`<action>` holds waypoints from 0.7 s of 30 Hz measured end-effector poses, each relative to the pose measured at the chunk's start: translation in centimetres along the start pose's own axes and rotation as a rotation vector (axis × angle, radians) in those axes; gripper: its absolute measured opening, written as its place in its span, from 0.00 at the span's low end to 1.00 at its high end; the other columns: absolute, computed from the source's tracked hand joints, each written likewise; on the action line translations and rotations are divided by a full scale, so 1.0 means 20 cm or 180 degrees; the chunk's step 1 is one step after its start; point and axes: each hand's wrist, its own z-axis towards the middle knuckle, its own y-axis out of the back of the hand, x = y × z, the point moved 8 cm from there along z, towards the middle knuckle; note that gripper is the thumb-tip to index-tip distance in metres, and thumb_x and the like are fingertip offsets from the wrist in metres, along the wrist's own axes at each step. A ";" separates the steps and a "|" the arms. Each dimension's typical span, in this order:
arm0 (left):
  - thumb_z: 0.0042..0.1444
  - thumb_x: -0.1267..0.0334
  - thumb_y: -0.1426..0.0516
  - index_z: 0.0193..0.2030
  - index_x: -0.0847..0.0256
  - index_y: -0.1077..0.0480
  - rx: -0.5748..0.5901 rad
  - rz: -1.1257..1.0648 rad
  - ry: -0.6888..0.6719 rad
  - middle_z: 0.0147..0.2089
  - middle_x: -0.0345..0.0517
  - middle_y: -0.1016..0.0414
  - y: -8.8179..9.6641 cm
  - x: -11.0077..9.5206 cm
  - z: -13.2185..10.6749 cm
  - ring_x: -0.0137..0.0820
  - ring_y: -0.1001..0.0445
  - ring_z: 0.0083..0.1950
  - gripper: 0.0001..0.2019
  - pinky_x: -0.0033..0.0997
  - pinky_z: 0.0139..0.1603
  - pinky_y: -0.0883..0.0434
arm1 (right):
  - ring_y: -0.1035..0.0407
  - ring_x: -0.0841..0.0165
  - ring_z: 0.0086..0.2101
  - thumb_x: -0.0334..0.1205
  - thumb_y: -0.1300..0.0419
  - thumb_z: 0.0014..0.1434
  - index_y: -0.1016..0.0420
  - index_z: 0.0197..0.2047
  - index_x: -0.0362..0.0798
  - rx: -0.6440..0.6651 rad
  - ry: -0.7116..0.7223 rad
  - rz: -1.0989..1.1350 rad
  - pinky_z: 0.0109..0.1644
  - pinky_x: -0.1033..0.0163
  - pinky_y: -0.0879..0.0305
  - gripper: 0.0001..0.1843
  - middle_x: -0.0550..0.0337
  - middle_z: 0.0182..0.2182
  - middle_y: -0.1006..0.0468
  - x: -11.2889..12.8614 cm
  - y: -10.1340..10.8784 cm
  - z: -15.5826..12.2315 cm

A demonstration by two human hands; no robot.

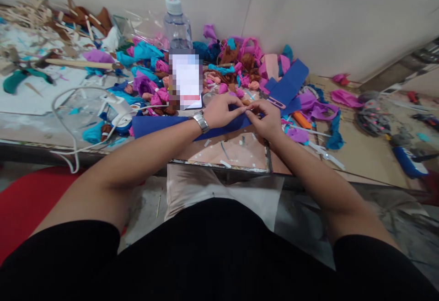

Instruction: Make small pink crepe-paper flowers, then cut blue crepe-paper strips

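Observation:
My left hand [222,110], with a metal watch [200,121] on the wrist, meets my right hand [265,119] fingertip to fingertip above the table. Both are closed in a pinch; whatever is between the fingers is too small to make out. Under them stretches a long dark blue strip [159,126] that looks like crepe paper. Another blue folded strip [291,79] lies just beyond my right hand, with pink-handled thread snips [276,103] on it. A phone [187,79], its screen blurred, stands behind my left hand.
A clear bottle [178,29] stands near the wall amid crumpled pink, teal and brown paper pieces [147,51]. A white cable [73,131] loops over the table edge at left, near pliers [25,79]. Scissors [325,154] and an orange-handled cutter [302,120] lie to the right.

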 end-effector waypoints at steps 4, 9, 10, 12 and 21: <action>0.63 0.52 0.37 0.41 0.59 0.16 0.0090 -0.0248 0.0085 0.41 0.46 0.14 -0.02 0.04 0.01 0.36 0.19 0.43 0.14 0.37 0.48 0.28 | 0.23 0.61 0.38 0.48 0.34 0.66 0.17 0.41 0.53 0.0026 0.0252 -0.0212 0.43 0.54 0.27 0.08 0.55 0.40 0.15 0.03 0.01 0.01; 0.62 0.53 0.36 0.41 0.61 0.16 0.0204 -0.0432 0.0198 0.41 0.47 0.14 -0.03 0.06 0.03 0.35 0.20 0.42 0.13 0.36 0.47 0.28 | 0.21 0.60 0.39 0.44 0.33 0.67 0.14 0.42 0.53 -0.0140 0.0524 -0.0201 0.45 0.54 0.25 0.06 0.55 0.39 0.15 0.07 0.04 0.00; 0.62 0.54 0.36 0.41 0.61 0.16 0.0210 -0.0450 0.0207 0.41 0.47 0.14 -0.03 0.06 0.03 0.35 0.20 0.42 0.12 0.35 0.47 0.28 | 0.21 0.60 0.39 0.44 0.33 0.67 0.14 0.42 0.54 -0.0143 0.0527 -0.0199 0.45 0.54 0.25 0.06 0.55 0.39 0.15 0.06 0.04 0.00; 0.62 0.55 0.37 0.41 0.61 0.16 0.0210 -0.0456 0.0213 0.40 0.46 0.14 -0.03 0.07 0.03 0.35 0.20 0.42 0.12 0.35 0.46 0.28 | 0.21 0.60 0.39 0.44 0.32 0.66 0.14 0.42 0.54 -0.0135 0.0485 -0.0214 0.44 0.54 0.25 0.06 0.55 0.39 0.15 0.06 0.04 0.00; 0.62 0.55 0.35 0.41 0.61 0.15 0.0137 -0.0460 0.0201 0.40 0.47 0.14 -0.02 0.07 0.02 0.34 0.20 0.40 0.12 0.35 0.45 0.27 | 0.24 0.62 0.35 0.45 0.32 0.65 0.15 0.39 0.53 -0.0163 0.0208 -0.0247 0.40 0.54 0.27 0.07 0.55 0.36 0.16 0.06 0.04 0.01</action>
